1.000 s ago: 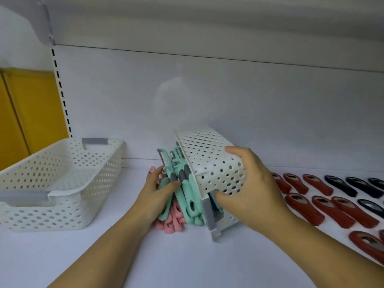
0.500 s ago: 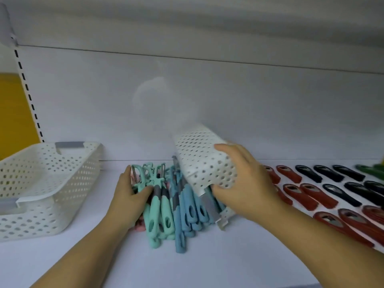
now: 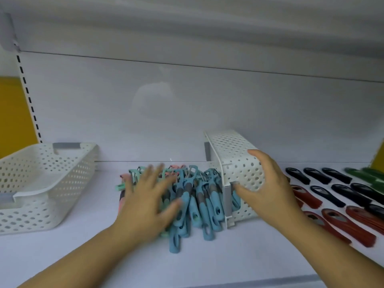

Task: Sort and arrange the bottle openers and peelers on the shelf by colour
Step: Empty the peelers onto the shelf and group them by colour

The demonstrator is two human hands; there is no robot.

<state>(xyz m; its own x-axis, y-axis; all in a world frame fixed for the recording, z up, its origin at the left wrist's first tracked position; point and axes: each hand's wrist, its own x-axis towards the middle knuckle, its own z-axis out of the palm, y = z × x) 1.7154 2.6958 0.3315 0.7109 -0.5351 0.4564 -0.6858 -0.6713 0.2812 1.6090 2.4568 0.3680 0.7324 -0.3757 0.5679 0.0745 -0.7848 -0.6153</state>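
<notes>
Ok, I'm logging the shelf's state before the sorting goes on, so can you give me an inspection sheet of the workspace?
Surface: white shelf board, carrying everything below.
Job's things: pile of blue, mint and pink plastic peelers at the mouth of a tipped white perforated plastic basket; red bottle openers, black bottle openers and green bottle openers in rows at right.
Clutter: second white perforated basket, upright at left.
Fingers: left hand lies spread on the peelers, blurred; right hand grips the tipped basket's end.
Cables: nothing seen.
Surroundings: white back panel, slotted upright post, yellow wall at left.
</notes>
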